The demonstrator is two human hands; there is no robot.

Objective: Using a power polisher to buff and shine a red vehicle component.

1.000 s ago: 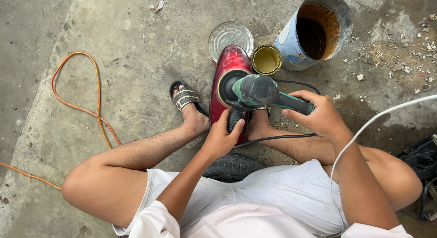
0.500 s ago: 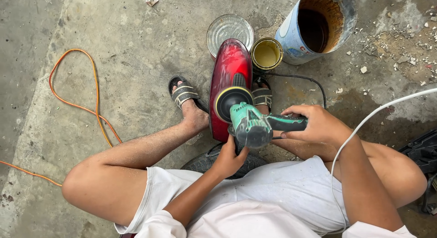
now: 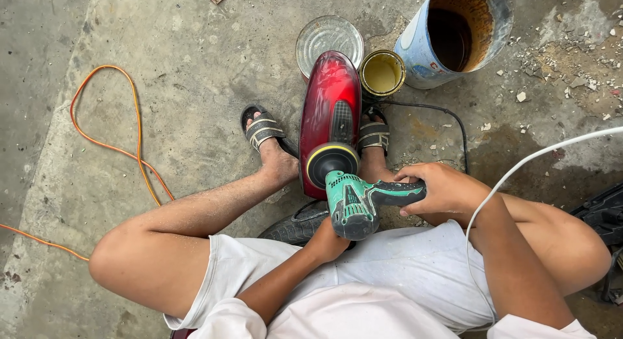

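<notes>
Head view: the right hand (image 3: 448,193) wraps the handle of the green polisher (image 3: 354,199), its grip closed on the tool. The polisher's round pad sits on the near end of the red panel (image 3: 328,99), which lies on the floor between the sandalled feet. The left hand (image 3: 328,242) lies under the polisher body; its grip cannot be told. Beyond the panel's far edge crowd a lid (image 3: 328,34), a small tin (image 3: 381,73) and a big can (image 3: 448,37). Bare concrete opens leftward, to the orange cord (image 3: 107,144).

Both hands hold green polisher (image 3: 354,199) against red panel (image 3: 329,112).
</notes>
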